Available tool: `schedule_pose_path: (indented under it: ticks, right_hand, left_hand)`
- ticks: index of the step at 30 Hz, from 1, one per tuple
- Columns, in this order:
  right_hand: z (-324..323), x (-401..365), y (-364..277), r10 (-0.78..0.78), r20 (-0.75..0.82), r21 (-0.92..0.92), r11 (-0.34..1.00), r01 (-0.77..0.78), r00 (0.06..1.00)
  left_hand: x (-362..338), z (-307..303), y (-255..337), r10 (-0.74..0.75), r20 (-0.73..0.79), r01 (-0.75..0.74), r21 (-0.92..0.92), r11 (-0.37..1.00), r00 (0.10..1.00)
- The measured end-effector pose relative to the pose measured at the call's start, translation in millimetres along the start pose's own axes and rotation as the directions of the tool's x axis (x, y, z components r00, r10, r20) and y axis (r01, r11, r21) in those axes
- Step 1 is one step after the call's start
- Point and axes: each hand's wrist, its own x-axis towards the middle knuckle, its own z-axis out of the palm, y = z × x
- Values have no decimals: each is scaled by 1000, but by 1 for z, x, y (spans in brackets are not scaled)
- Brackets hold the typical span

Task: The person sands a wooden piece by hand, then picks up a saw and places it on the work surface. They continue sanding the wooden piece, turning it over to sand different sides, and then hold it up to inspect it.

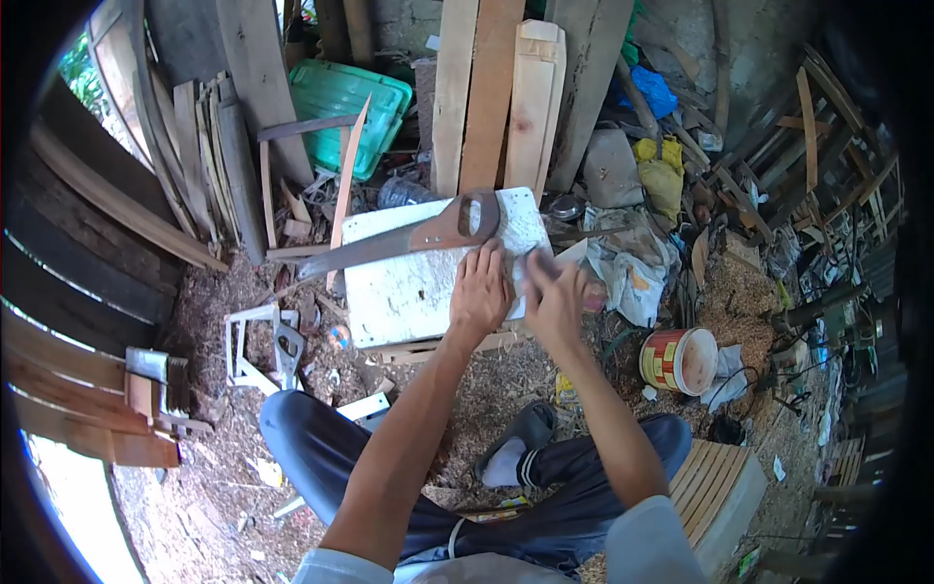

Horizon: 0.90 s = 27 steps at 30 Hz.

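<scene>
A handsaw (409, 237) with a brown wooden handle lies across the white, worn board (394, 304), its blade pointing left. On the board, just below the saw handle, my left hand (480, 292) lies with its fingers stretched out side by side. Close to its right, at the board's right edge, is my right hand (556, 297). Its fingers are bent together and partly smeared by motion. Whatever lies between the two hands is too blurred and covered to name.
Planks (496, 107) lean behind the board beside a green plastic crate lid (375, 117). A bucket (678, 360) stands right. Left of my knee lie a white frame (233, 346) and another saw (288, 350). A slatted wooden piece (715, 487) is at lower right. Shavings litter the floor.
</scene>
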Motion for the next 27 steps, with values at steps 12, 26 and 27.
schedule_pose_path:
  ticks: [12,26,27]
  right_hand:
    - [-20,-6,17,-99,-24,-23,995,98,995]
    - [-4,-5,1,98,-90,-86,991,-106,991]
    - [-6,-10,3,100,-110,-89,990,-110,989]
  left_hand:
    - [2,2,-1,21,1,-21,52,998,1000]
    - [-1,5,0,7,10,-8,83,996,1000]
    - [2,6,-1,6,13,-7,98,995,1000]
